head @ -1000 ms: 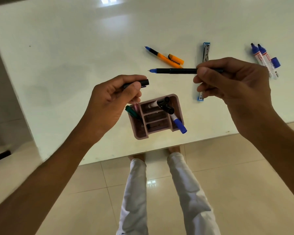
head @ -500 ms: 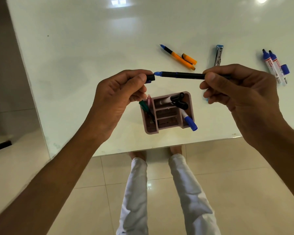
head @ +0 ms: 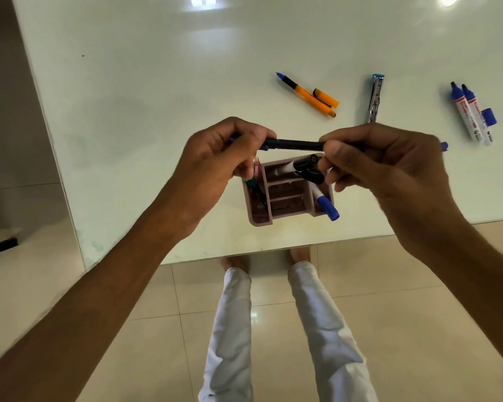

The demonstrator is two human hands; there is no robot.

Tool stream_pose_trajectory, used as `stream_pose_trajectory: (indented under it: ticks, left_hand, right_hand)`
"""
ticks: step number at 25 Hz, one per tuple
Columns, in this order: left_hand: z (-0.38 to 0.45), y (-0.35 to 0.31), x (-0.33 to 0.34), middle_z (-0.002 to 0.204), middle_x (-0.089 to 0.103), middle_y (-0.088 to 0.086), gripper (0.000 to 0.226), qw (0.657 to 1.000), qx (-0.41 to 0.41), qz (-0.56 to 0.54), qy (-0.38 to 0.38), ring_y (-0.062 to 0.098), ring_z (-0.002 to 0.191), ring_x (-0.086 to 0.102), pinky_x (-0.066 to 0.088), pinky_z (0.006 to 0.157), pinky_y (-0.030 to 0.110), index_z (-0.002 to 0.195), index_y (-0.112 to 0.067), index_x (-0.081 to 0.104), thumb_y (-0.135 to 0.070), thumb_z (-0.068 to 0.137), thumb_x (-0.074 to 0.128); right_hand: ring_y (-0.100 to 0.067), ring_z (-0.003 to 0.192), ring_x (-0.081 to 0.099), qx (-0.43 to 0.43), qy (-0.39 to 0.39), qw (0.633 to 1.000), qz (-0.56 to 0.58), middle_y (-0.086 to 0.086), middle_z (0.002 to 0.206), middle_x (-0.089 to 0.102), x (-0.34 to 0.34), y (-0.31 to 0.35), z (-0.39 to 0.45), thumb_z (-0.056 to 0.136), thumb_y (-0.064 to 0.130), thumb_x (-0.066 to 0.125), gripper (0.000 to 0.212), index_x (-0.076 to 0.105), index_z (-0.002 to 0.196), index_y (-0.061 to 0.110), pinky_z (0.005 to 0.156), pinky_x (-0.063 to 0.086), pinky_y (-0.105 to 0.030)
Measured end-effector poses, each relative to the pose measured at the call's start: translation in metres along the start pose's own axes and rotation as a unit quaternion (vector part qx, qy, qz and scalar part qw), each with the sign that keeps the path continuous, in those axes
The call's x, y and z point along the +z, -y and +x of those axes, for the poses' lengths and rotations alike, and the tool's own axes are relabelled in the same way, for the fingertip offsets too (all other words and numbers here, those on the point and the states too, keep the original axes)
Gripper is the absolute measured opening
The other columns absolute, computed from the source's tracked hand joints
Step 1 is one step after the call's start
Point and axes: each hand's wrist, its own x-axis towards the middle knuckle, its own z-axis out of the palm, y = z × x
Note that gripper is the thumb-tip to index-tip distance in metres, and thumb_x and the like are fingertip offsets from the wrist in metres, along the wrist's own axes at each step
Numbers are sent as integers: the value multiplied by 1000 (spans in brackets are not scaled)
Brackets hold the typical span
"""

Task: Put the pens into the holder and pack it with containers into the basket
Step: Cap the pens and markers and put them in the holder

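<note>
The white surface (head: 157, 111) carries a pink holder (head: 259, 220) near its front edge. Above the holder, the left hand (head: 215, 166) pinches the cap end and the right hand (head: 389, 166) grips the barrel of a black pen (head: 299, 144). Behind the holder lie an orange pen (head: 305, 94) and 2 blue markers (head: 471, 114)

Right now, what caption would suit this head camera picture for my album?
Two hands, left and right, hold a black pen above a pink holder on a white table.
</note>
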Motion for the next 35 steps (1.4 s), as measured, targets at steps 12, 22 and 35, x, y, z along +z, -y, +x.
stream_pose_trajectory:
  ticks: [12, 22, 35]
  left_hand:
    - [-2, -1, 6, 75, 61, -6, 36, 998, -16, 2, -55, 8, 52, 41, 37, 56, 25, 75, -18, 48, -15, 111, 48]
    - [-32, -8, -28, 60, 48, -8, 24, 858, 100, 504, 13, 12, 52, 48, 35, 52, 30, 96, -23, 48, -41, 111, 45]
    - [-15, 1, -27, 79, 71, -10, 22, 914, 43, 397, -75, 10, 75, 68, 48, 66, 16, 116, -32, 63, -48, 102, 63]
  right_hand:
    - [-5, 84, 65, -82, -31, 968, -236, 3, 103, 68, 45, -2, -18, 111, 33, 48, 25, 70, 110, 20, 71, 54, -16]
    - [-6, 89, 62, -14, -274, 930, -243, -6, 123, 65, -53, -6, 27, 93, 35, 54, 24, 70, 111, 35, 76, 59, -50]
    - [-29, 104, 60, -66, -39, 879, -471, -15, 129, 54, -12, -63, 116, 95, 39, 65, 46, 56, 138, 22, 81, 54, -40]
